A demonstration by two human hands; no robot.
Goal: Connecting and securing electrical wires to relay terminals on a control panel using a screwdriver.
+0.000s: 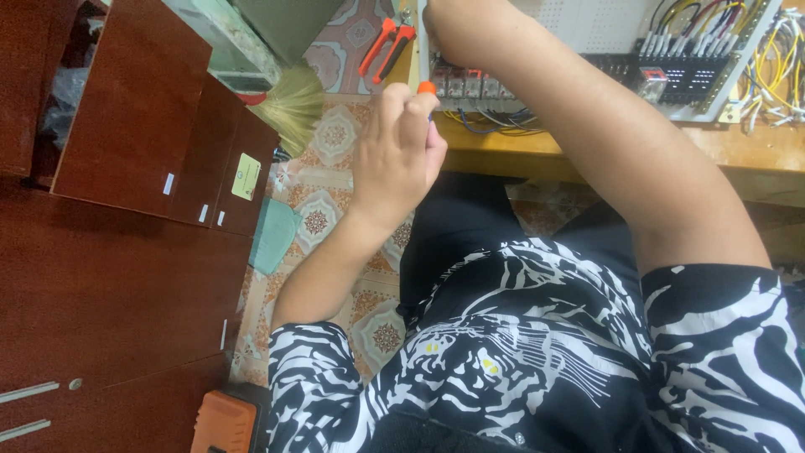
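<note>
Single head view, steeply downward, close over torso, rotated sideways.

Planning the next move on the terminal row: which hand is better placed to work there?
Left, probably. The left hand grips the orange-tipped screwdriver beside the terminal row; the right forearm crosses above it, its hand out of view.

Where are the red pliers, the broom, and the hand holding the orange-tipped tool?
red pliers [387, 46], head view, on the handles.
broom [295, 102], head view, on the straw bristles.
left hand [394, 159], head view, on the back of the hand gripping the orange-tipped tool [427, 87].
</note>
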